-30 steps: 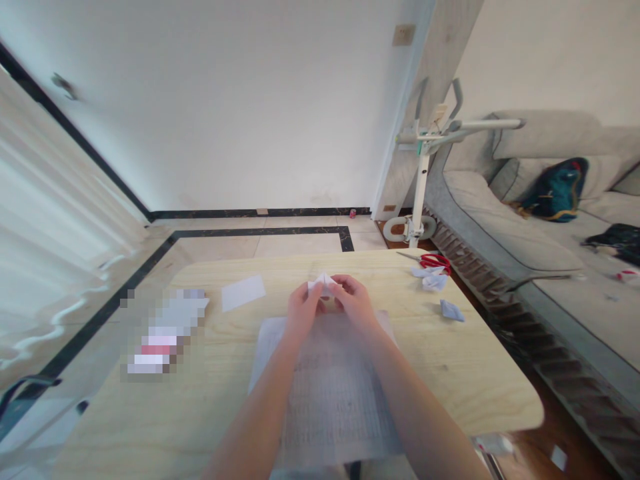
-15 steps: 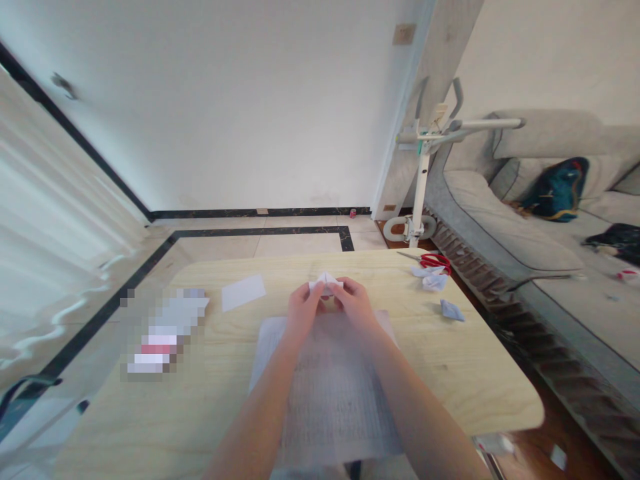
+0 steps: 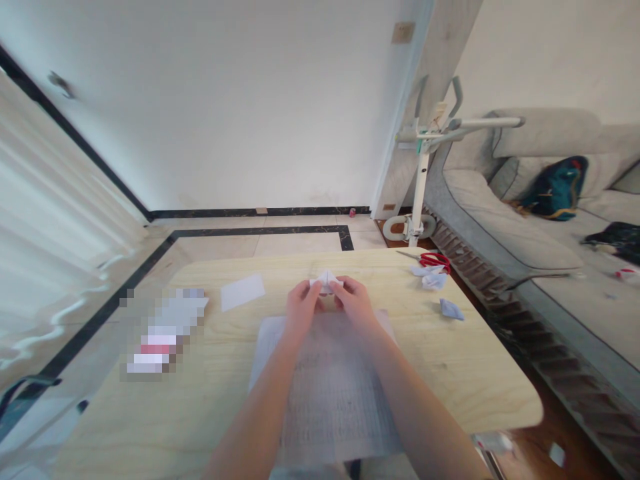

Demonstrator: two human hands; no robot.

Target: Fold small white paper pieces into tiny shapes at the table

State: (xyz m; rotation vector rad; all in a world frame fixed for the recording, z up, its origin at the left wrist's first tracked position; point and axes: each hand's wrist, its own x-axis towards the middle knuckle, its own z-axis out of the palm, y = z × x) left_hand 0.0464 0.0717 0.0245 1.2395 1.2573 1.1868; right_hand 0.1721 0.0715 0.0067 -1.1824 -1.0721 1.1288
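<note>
A small folded white paper piece (image 3: 326, 281) is pinched between both of my hands above the middle of a light wooden table (image 3: 450, 367). My left hand (image 3: 301, 308) grips its left side and my right hand (image 3: 354, 303) grips its right side, fingertips nearly touching. Under my forearms lies a large sheet of printed paper (image 3: 327, 393). A small white paper rectangle (image 3: 243, 291) lies flat to the left of my hands.
Red-handled scissors (image 3: 431, 259) and crumpled paper scraps (image 3: 433, 279) sit at the table's far right, with another scrap (image 3: 451, 309) nearer. A blurred-out item (image 3: 163, 330) lies at the left. A grey sofa (image 3: 525, 227) and a white stand (image 3: 423, 173) are on the right.
My hands have shifted very slightly while keeping hold of the folded paper. Nothing else has moved.
</note>
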